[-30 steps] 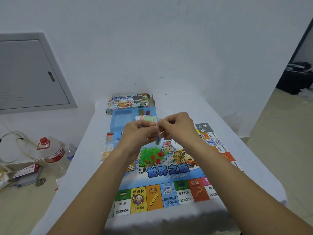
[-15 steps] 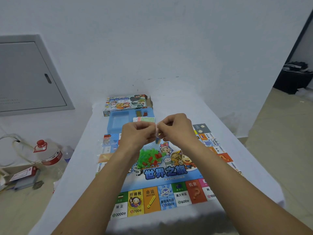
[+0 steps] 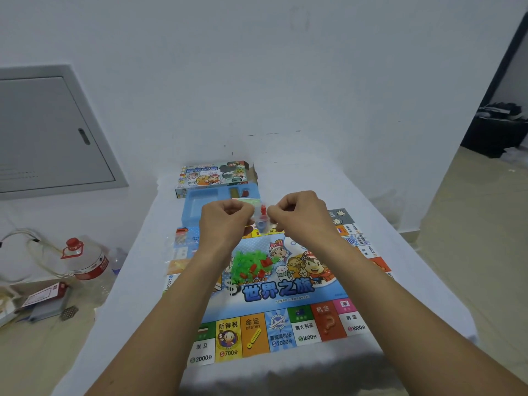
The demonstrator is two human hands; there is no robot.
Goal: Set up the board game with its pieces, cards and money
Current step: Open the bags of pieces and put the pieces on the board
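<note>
Single head view, worn, wide-angle. Faces forward and down over table (image 3: 137,281) toward wall (image 3: 257,67) at 12 o'clock. Board (image 3: 285,292) close below centre; floor visible at 3 and 9 o'clock.

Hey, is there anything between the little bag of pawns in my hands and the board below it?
Nothing visible. Both hands, left and right, pinch the small clear bag of pawns above the far part of the game board. The green and red houses lie nearer you, not under the bag.
</note>
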